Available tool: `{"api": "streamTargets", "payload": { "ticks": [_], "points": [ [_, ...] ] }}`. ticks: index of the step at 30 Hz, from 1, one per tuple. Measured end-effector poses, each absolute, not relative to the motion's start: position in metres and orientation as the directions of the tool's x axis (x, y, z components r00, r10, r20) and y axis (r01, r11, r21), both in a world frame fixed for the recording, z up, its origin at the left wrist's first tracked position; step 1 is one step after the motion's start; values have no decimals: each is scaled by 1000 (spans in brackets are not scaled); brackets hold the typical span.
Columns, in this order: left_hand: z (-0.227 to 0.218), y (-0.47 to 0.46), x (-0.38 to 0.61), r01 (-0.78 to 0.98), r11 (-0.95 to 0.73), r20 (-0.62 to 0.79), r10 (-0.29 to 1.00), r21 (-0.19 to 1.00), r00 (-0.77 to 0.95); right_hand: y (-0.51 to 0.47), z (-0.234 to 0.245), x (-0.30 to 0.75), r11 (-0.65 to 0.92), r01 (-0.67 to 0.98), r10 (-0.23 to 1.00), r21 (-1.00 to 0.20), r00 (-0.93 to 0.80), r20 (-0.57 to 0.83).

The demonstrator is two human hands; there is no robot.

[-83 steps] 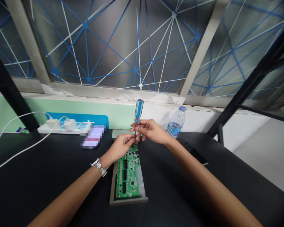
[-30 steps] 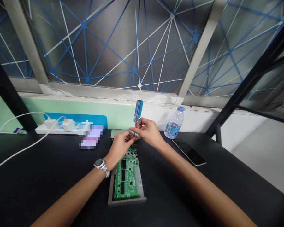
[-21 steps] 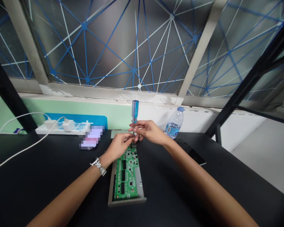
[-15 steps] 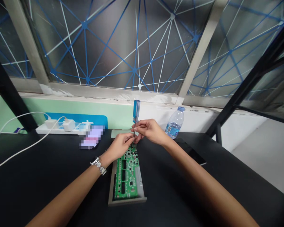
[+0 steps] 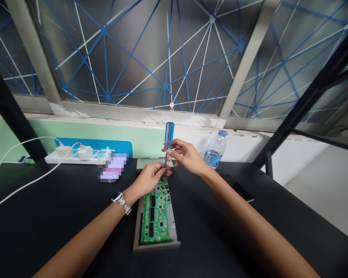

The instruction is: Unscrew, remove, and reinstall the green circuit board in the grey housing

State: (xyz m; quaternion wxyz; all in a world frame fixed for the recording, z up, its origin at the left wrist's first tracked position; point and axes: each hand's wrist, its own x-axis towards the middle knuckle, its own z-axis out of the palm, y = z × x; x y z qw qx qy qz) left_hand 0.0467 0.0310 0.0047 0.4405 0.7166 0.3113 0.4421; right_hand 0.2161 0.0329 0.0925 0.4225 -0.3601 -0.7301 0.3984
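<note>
Pinched mid-frame by left hand (image 5: 147, 178) and right hand (image 5: 186, 156): blue-and-clear plastic-handled screwdriver (image 5: 169, 132). Green rectangular circuit board (image 5: 158, 216) is exposed, seated in grey metal tray (image 5: 157, 246); progress at tip cannot be told.

Soft, fairly even indoor light fills the view; its source is out of frame. The smooth white wall (image 5: 249, 148) is brightest, while the matte black counter (image 5: 46, 208) stays so dark that shadows barely show. Small highlights glint on the clear-and-blue plastic screwdriver handle (image 5: 169, 132) and the silver metal bracelet (image 5: 125, 204). The green circuit board (image 5: 166, 216) looks reasonably clear, its finest detail soft. Wide-angle distortion slants the black metal post (image 5: 310, 90); the right edge blurs. Coarse pixelation masks a lilac rectangular screen (image 5: 114, 168).
</note>
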Motion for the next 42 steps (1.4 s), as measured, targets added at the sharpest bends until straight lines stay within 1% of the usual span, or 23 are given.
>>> {"api": "streamTargets", "payload": {
  "ticks": [6,17,30,32,34,37,39,42],
  "points": [
    [5,31,47,55,-417,358,835,907,418,35,95,218,394,95,855,-914,-402,327],
    [10,26,48,58,-406,352,847,912,398,43,90,223,421,55,844,-905,-390,369],
    [12,26,44,112,-468,374,809,877,454,45,88,223,395,17,829,-918,-438,348],
    [12,25,44,134,-483,383,809,865,446,45,87,222,408,28,831,-913,-427,358],
    [12,24,45,166,-498,394,815,851,425,45,86,219,445,57,837,-893,-380,393],
    [10,23,48,247,-524,424,831,815,361,42,86,213,549,144,821,-823,-274,500],
    [8,23,49,293,-526,445,843,798,301,39,86,208,591,214,805,-778,-211,554],
    [4,24,50,269,-509,462,859,817,222,33,88,204,559,269,829,-785,-149,539]
  ]
}}
